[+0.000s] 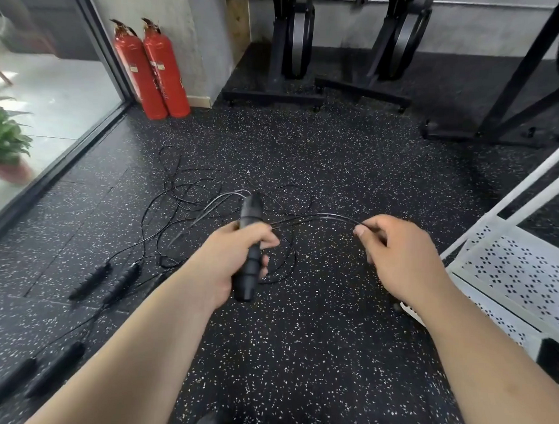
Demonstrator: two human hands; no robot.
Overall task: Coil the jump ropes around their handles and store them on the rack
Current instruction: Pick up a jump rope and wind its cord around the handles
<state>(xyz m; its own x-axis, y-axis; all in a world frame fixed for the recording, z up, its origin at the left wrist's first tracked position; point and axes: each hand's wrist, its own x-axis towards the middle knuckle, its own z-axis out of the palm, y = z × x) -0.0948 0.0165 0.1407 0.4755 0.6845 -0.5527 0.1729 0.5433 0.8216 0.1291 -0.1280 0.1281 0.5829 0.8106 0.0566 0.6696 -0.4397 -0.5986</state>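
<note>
Gripping handles [249,249] in left hand [230,257], right hand [394,250] fingers [361,231] pinching rope [316,218].

The jump rope handle [250,242] you hold is black, like its thin cord [322,215]. Your floor [299,339] is black, flecked white. The two fire extinguishers [164,68] are red; the rack [507,267] is white, perforated in diamond clusters; the plant [5,138] green.

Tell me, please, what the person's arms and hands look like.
The left forearm and right forearm are bare, with no sleeve in view. The left hand and right hand wear no gloves; no watch, ring or wristband shows.
</note>
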